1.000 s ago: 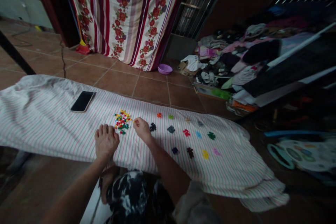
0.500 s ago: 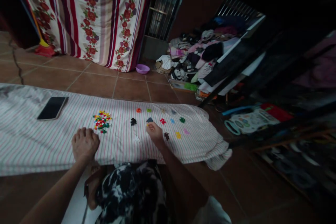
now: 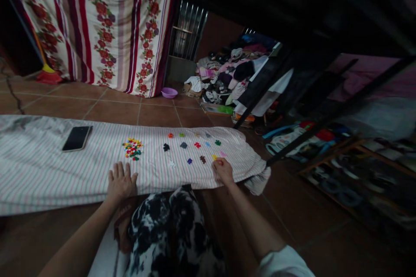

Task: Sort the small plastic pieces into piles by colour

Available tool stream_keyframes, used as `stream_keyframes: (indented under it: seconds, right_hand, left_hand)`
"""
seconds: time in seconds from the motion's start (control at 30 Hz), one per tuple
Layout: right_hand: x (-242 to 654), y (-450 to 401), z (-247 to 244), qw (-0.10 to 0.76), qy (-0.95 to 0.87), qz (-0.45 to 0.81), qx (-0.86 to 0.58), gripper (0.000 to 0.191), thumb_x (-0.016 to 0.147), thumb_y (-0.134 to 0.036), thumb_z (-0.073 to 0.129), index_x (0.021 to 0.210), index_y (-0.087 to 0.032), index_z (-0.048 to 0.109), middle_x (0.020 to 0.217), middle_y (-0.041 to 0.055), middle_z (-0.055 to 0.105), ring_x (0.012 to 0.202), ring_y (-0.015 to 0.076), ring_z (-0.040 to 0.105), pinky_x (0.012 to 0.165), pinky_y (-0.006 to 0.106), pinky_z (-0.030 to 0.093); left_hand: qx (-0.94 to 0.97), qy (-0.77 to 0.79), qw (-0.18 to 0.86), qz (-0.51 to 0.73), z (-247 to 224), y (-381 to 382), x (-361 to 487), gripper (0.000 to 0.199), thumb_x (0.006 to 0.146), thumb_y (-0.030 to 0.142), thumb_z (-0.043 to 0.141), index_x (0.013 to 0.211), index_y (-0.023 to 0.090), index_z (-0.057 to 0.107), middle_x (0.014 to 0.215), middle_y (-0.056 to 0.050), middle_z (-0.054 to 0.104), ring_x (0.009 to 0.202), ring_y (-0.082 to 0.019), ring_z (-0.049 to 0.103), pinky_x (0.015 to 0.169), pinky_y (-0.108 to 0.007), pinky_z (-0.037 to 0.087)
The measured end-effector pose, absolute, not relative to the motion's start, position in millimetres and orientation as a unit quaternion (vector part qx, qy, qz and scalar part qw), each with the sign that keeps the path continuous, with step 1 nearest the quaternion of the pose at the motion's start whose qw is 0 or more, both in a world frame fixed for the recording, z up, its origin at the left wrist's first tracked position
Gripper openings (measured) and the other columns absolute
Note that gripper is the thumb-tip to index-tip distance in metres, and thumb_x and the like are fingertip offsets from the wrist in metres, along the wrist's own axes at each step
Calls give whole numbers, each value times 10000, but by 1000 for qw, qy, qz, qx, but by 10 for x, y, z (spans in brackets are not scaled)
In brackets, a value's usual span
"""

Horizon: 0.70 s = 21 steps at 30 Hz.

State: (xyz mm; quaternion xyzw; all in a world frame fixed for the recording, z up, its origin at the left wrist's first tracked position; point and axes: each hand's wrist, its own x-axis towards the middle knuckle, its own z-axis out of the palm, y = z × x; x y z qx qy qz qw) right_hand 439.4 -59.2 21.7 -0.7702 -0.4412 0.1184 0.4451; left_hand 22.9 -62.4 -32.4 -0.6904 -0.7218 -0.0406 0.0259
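Note:
My left hand lies flat on the striped cloth, fingers apart, holding nothing. Just beyond its fingertips is a mixed pile of small plastic pieces in red, yellow, white and green. My right hand is pinched at the small yellow pieces; a yellow piece appears to be between its fingertips, which partly hide it. Close by lie brown pieces, pink pieces and green pieces. Farther left are purple pieces, white pieces, black pieces and grey pieces.
Red pieces, orange pieces and other small groups sit toward the cloth's far edge. A phone rests at the left. Beyond are a purple basin and a heap of clothes. A shelf stands at the right.
My right hand has moved right, from the grey pieces to the yellow ones, uncovering the purple pieces. My left hand has gone from curled to flat with fingers spread. The camera view has shifted.

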Motion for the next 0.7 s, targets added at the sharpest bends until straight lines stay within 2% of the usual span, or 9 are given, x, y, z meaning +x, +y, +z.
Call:
stream_keyframes:
  seconds: [0.17, 0.43, 0.57, 0.7]
  right_hand:
    - [4290, -752, 331, 453, -422, 121, -776, 191, 647, -341, 515, 731, -217, 634, 607, -12, 622, 647, 182, 601, 621, 267, 458]
    - [4332, -887, 394, 447, -415, 99, -786, 192, 650, -310, 523, 746, -206, 653, 654, -6, 647, 674, 177, 614, 663, 270, 469]
    - [4499, -798, 359, 434, -417, 99, -792, 204, 662, -304, 501, 756, -203, 653, 673, 8, 655, 693, 180, 616, 682, 272, 467]
    - [4649, -628, 333, 403, -432, 72, -803, 207, 668, -308, 475, 730, -198, 638, 637, 5, 628, 663, 182, 590, 658, 273, 449]
  left_hand:
    - [-721, -692, 28, -15, -154, -810, 182, 684, 901, 489, 353, 1428, 57, 414, 1492, -297, 348, 1387, -452, 308, 1072, -572, 259]
    - [-749, -663, 22, 1, 2, -886, 155, 663, 875, 464, 419, 1418, 85, 441, 1451, -308, 392, 1304, -482, 385, 997, -543, 322]
    - [-751, -659, 8, 36, 96, -833, 175, 660, 860, 447, 427, 1406, 78, 448, 1402, -316, 423, 1227, -459, 454, 934, -516, 378]
    - [-750, -659, -38, 45, 114, -676, 142, 592, 831, 443, 434, 1297, 96, 546, 1220, -282, 551, 1098, -403, 547, 844, -494, 444]
